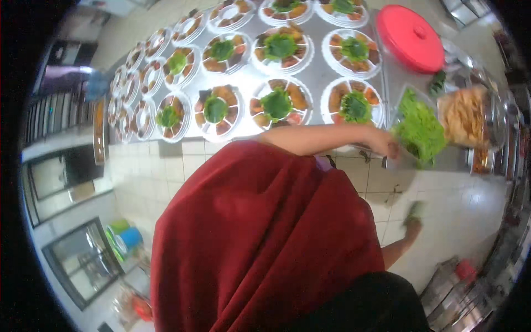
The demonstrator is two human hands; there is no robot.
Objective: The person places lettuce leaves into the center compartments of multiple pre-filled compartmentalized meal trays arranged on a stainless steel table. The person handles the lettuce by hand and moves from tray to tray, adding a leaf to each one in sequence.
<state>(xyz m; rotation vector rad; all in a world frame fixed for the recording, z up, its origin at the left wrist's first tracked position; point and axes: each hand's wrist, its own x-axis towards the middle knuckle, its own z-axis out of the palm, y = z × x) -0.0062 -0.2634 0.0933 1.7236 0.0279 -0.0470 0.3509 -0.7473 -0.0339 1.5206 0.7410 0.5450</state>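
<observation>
Along the table's near edge stretches my left arm, bent across to the right. Its hand [384, 144] is curled closed beside a tray of green lettuce leaves [417, 130]; whatever its fingers hold is hidden. Lower right, out over the floor, my right hand [411, 229] is closed on a small bunch of dark green leaves [415, 211], blurred by motion. Nearest my left arm stands a round divided platter [331, 117] of sorted foods with green leaves in its middle. Another such platter [301, 118] lies to its left.
Rows of similar divided platters cover the metal table [238, 91]. At right are a red round lid [412, 39] and a container of light brown food pieces [464, 116]. Red cloth [254, 221] hides much of the tiled floor [160, 177]. Blue and green containers [127, 239] stand lower left.
</observation>
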